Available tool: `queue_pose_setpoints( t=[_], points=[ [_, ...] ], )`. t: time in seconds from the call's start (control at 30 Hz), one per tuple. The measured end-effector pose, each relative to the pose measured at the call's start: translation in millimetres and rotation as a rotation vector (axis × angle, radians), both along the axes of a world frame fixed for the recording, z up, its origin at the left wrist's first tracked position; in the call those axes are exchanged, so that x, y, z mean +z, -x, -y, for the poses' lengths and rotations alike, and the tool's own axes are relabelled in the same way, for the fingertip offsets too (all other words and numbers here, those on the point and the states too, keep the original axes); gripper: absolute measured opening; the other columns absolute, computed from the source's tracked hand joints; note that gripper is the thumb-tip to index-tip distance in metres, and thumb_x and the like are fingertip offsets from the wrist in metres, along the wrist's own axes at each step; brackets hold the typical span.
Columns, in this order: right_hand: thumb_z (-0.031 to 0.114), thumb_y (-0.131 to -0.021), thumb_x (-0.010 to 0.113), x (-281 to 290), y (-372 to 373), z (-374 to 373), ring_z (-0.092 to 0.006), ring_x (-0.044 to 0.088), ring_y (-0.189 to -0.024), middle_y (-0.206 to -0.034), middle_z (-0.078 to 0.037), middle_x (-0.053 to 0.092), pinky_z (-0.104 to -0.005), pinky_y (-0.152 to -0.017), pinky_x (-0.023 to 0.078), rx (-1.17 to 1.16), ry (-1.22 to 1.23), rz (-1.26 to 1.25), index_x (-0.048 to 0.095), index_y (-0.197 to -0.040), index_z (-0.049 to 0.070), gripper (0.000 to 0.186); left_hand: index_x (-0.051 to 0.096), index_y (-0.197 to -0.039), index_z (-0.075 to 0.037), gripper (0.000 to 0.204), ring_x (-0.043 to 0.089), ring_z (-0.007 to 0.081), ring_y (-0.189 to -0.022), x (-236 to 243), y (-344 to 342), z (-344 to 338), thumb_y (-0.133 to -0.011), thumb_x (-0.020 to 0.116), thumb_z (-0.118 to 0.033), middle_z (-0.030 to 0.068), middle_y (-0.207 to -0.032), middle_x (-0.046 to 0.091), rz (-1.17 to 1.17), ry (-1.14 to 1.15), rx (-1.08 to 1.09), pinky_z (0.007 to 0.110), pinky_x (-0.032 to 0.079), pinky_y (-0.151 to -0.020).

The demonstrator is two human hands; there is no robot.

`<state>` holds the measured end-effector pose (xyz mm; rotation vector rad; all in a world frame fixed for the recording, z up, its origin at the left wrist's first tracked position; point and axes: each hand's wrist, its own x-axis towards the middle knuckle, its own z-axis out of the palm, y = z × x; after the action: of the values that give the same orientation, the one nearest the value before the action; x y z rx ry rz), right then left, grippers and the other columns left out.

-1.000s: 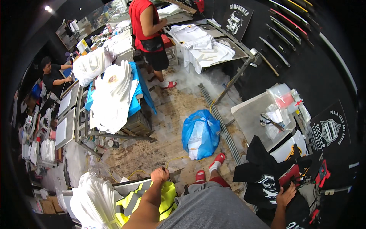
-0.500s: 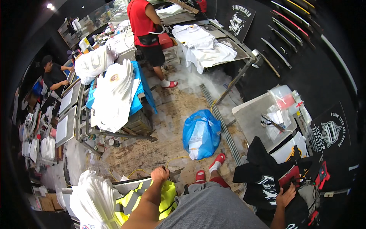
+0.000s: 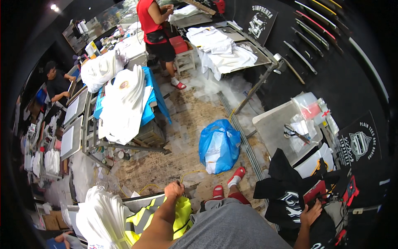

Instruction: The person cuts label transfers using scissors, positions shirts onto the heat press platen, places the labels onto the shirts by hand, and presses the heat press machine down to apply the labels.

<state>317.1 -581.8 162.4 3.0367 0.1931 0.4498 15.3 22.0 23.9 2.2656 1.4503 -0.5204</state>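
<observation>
My left hand (image 3: 174,189) is closed over the corner of a table (image 3: 141,202), fingers curled down at its edge. Beside that forearm lies a yellow high-visibility vest (image 3: 182,211) with grey bands, and left of it a stack of white shirts (image 3: 98,216). On the right, my right hand (image 3: 311,213) rests with fingers stretched out on a black printed shirt (image 3: 286,178). A dark red flat piece (image 3: 314,191) sits just beyond its fingertips; whether they touch it, I cannot tell.
A blue plastic bag (image 3: 219,147) stands on the floor ahead of my red slippers (image 3: 218,191). Scissors (image 3: 295,133) lie on a grey board at right. White shirts (image 3: 124,103) cover the left rack. A person in red (image 3: 151,20) stands at the back; another (image 3: 56,85) is far left.
The person in red has shifted and raised their hands. The person at far left has moved a framed board. A blue sleeve and arm appear at lower left. My hands stay put.
</observation>
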Motion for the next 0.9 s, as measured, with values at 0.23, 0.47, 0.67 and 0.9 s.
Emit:
queue_pose_setpoints(
  t=[0.23,0.47,0.67,0.9],
  points=[
    [0.034,-0.087,0.066,-1.8,0.6,2.8,-0.0439,0.047,-0.116,-0.139,-0.019,0.047,-0.0517,-0.096,0.038,0.011,-0.016,0.015,0.042,-0.143,0.007,0.067,0.07,-0.107,-0.01,0.041,0.069,0.0351,-0.104,0.8,-1.0,0.2,-0.092,0.048,-0.041,0.0186,-0.109,0.072,-0.011,0.009,-0.003,0.045,0.055,-0.089],
    [0.041,-0.09,0.062,-2.2,-0.3,2.2,-0.0446,0.047,-0.116,-0.138,-0.021,0.048,-0.0519,-0.097,0.037,0.047,-0.011,0.047,0.043,-0.142,0.005,0.066,0.07,-0.105,-0.008,0.042,0.069,0.0378,-0.1,-8.3,3.1,-0.1,-0.092,0.048,-0.041,0.0215,-0.106,0.072,0.011,-0.01,-0.016,0.047,0.055,-0.087],
    [0.047,-0.093,0.056,-4.1,-1.0,4.4,-0.0454,0.048,-0.114,-0.138,-0.021,0.049,-0.0526,-0.096,0.037,0.066,0.007,0.08,0.044,-0.142,0.004,0.066,0.069,-0.108,-0.008,0.042,0.069,0.0387,-0.1,-6.1,0.3,-0.1,-0.092,0.048,-0.04,0.0215,-0.105,0.072,-0.022,-0.015,-0.047,0.048,0.055,-0.086],
    [0.047,-0.093,0.056,-3.1,-1.3,3.6,-0.045,0.048,-0.114,-0.139,-0.02,0.048,-0.0524,-0.096,0.038,0.063,0.004,0.078,0.043,-0.143,0.005,0.067,0.069,-0.108,-0.008,0.042,0.069,0.0383,-0.099,-12.4,1.3,0.4,-0.092,0.048,-0.04,0.0216,-0.104,0.072,-0.017,-0.026,-0.044,0.048,0.055,-0.086]
  ],
)
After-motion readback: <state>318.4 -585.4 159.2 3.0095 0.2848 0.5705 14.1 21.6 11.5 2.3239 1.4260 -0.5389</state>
